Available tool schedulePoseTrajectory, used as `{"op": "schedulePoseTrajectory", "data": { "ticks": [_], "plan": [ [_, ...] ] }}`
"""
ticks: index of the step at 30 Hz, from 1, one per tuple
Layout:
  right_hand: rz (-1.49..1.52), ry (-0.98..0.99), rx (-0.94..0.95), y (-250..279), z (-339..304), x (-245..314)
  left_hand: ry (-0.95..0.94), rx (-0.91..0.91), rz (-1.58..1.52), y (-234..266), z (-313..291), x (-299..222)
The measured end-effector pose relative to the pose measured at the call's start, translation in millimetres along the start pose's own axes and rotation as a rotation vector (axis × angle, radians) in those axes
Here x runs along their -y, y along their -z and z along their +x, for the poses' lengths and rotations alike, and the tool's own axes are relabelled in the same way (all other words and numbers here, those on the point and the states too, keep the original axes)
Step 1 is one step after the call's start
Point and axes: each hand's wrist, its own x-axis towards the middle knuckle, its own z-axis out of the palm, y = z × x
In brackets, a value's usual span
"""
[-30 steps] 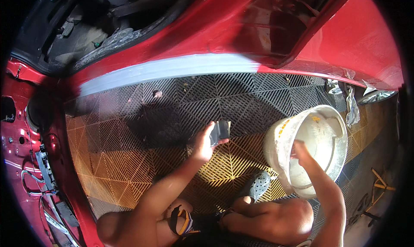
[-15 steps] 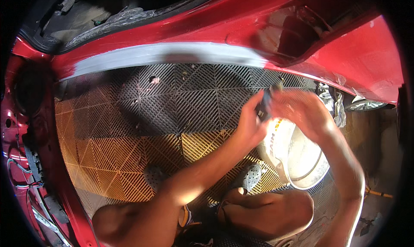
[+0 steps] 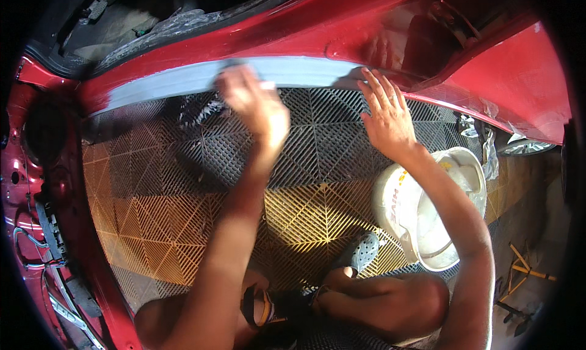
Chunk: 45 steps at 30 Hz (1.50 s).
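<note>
My left hand (image 3: 253,105) is blurred by motion over the grey-coated strip (image 3: 305,71) along the lower edge of a red car body (image 3: 256,38). A dark edge shows above its fingertips and a pale bit by its side, seemingly a small dark block under the fingers; the details are smeared. Further right, my right hand (image 3: 389,118) is open, its fingers stretched out and its fingertips at the strip's right end. Below its wrist, under the right forearm, stands a white bucket (image 3: 389,206), holding what looks like cloudy liquid.
Black and yellow slatted floor tiles (image 3: 305,218) lie under the car's edge. At the left is an opened red door frame (image 3: 97,283) with wires. My grey perforated clog (image 3: 364,252) stands between the hands. A yellow-legged stand (image 3: 522,267) sits at the lower right.
My hands were together above the bucket around a dark block. They have parted: the left moved left onto the grey strip, the right moved up beside the strip's end and spread its fingers.
</note>
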Motion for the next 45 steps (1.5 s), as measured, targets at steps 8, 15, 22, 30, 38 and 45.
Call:
{"op": "schedulePoseTrajectory", "data": {
  "ticks": [8, 15, 22, 30, 38, 45],
  "plan": [
    [0.040, -0.090, -0.139, -12.8, -16.7, -21.2, -0.430, 0.332, -0.001, 2.9, 7.0, -4.6],
    [0.027, -0.203, -0.086, -15.7, -6.5, 3.3, 0.012, -0.035, -0.024, -12.7, 10.1, -14.6],
    [0.023, -0.191, -0.015, -13.3, -16.9, -5.0, -0.432, 0.356, -0.224, -23.1, -20.8, -90.0],
    [0.038, -0.219, -0.031, -20.2, -13.3, 7.7, -0.006, 0.060, 0.017, 4.6, 1.6, -17.6],
    [0.044, -0.142, 0.025, -8.7, -23.3, -13.8, -0.484, 0.424, 0.060, 19.4, -13.6, -25.5],
    [0.074, -0.171, -0.031, -15.4, -18.7, 0.0, 0.248, -0.142, -0.112, 57.7, 24.8, 87.9]
  ]
}}
